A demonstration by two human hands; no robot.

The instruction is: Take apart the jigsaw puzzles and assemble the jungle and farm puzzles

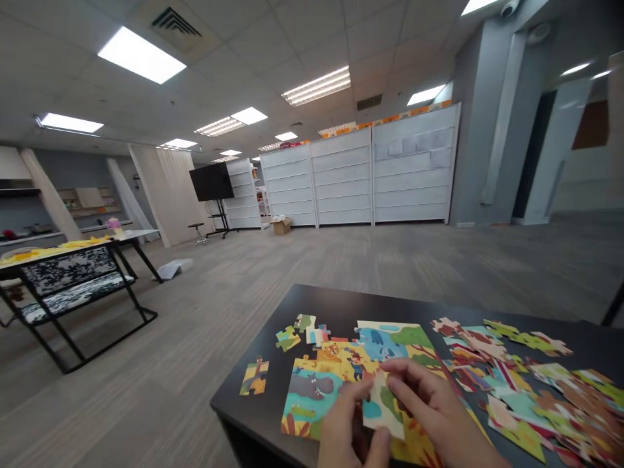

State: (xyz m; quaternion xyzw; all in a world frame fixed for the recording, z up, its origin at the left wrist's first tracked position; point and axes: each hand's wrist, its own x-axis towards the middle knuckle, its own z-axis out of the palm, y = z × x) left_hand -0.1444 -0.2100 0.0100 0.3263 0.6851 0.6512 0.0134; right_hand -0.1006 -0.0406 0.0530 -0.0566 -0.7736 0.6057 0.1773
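Low over a partly joined jigsaw puzzle (312, 383), a cream, green and blue puzzle piece (383, 409) is held between both hands. My left hand (344, 422) grips its left side, fingers curled and thumb at the lower edge. Thumb and fingers of my right hand (439, 409) pinch its upper right part. The joined section shows a hippo, an elephant and a small figure in a hat; my hands cover its lower right area. Beyond its upper left edge lies a loose green and yellow piece (287, 339). Another loose piece (254, 377) rests farther left.
A heap of mixed puzzle pieces (536, 383) spreads over the right of the black table (331, 299). Across the carpeted floor stand white shelving panels (341, 179), a screen on a stand (212, 182) and a cardboard box (281, 225). A patterned chair (73, 286) is at far left.
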